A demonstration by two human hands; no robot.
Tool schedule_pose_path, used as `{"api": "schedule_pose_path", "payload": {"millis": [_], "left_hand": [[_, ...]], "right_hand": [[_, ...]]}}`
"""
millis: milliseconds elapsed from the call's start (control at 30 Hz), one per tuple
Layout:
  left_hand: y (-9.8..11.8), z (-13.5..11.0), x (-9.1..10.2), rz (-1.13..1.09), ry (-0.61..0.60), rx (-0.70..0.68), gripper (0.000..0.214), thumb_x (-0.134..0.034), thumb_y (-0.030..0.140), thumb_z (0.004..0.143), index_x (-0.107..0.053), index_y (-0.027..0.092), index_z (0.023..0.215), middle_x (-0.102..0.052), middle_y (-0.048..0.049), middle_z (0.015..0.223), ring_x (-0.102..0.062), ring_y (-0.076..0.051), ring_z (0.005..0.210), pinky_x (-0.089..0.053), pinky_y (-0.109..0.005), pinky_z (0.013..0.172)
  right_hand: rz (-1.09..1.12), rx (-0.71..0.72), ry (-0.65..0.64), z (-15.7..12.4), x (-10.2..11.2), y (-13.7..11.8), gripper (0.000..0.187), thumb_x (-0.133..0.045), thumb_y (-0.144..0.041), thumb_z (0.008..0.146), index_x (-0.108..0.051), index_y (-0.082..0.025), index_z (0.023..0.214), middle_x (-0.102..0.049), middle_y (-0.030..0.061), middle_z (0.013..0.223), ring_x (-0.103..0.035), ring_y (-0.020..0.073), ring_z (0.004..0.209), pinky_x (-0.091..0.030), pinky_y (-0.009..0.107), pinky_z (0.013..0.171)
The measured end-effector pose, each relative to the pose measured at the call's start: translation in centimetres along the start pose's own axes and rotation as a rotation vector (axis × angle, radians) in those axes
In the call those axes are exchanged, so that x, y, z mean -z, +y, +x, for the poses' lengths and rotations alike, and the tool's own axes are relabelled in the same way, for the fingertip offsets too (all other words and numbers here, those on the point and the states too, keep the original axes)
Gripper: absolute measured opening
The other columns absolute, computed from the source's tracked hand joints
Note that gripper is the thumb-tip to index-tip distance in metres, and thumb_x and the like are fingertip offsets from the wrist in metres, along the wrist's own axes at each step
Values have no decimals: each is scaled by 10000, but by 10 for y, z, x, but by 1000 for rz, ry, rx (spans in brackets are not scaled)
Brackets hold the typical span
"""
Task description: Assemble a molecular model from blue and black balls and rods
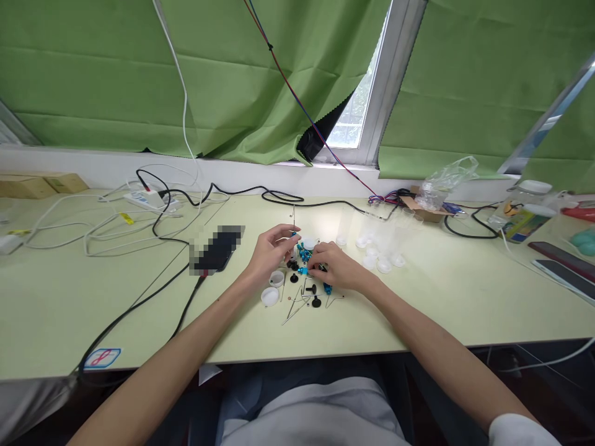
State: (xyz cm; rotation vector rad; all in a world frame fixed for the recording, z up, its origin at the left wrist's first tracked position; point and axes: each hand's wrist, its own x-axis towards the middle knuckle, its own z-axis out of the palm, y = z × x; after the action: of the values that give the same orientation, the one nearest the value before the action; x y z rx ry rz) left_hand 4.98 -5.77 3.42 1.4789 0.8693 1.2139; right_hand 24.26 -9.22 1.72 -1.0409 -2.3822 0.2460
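Observation:
Both of my hands meet over a cluster of small parts at the middle of the pale green table. My left hand has its fingers curled and pinches a small blue piece near several blue cylindrical parts. My right hand is closed on a small blue and black part just beside them. Thin metal rods, black knobs and small white caps lie on the table right below my hands.
Clear plastic vials and white lids stand right of my hands. A blurred dark phone with a black cable lies to the left, by a power strip and tangled white and black cables. A cardboard box with a plastic bag sits at back right.

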Motion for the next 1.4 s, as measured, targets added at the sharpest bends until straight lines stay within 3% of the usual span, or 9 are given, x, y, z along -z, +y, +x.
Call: {"api": "schedule_pose_path", "payload": {"millis": [267,933,1033,1167,1400], "left_hand": [[-3,1,1,17,-7,-4,319,-792,391,726,-702,192,958,-621,-43,865,-446,-76,517,-380,-250,485],[-2,0,0,25,-51,80,355,-817,413,676,-699,181,916,-620,-31,837,-484,-67,470,-421,-262,495],[-3,0,0,20,-79,94,369,-817,429,675,-694,179,916,-621,-36,869,-516,-76,489,-458,-274,527],[-2,-2,-1,24,-118,110,401,-815,459,673,-689,176,927,-636,-47,891,-551,-95,528,-487,-284,559],[1,-4,-4,16,-249,124,308,-793,408,723,-698,188,916,-634,-21,774,-575,-117,574,-513,-305,615]], "right_hand": [[-22,-2,-80,-2,-2,4,96,-664,-144,866,-731,-178,806,-599,35,804,-539,181,805,-387,360,818],[3,-32,-56,-1,-3,3,103,-641,-118,884,-653,-168,794,-584,42,842,-526,176,788,-413,324,771],[24,-32,4,0,-1,4,113,-635,-104,880,-642,-173,791,-570,36,828,-525,174,783,-423,326,768],[100,-55,179,0,0,5,110,-591,-149,913,-634,-185,818,-552,32,843,-534,161,758,-444,308,724],[174,-85,447,1,5,0,122,-554,-249,943,-614,-205,847,-543,33,834,-542,160,724,-458,308,664]]}}
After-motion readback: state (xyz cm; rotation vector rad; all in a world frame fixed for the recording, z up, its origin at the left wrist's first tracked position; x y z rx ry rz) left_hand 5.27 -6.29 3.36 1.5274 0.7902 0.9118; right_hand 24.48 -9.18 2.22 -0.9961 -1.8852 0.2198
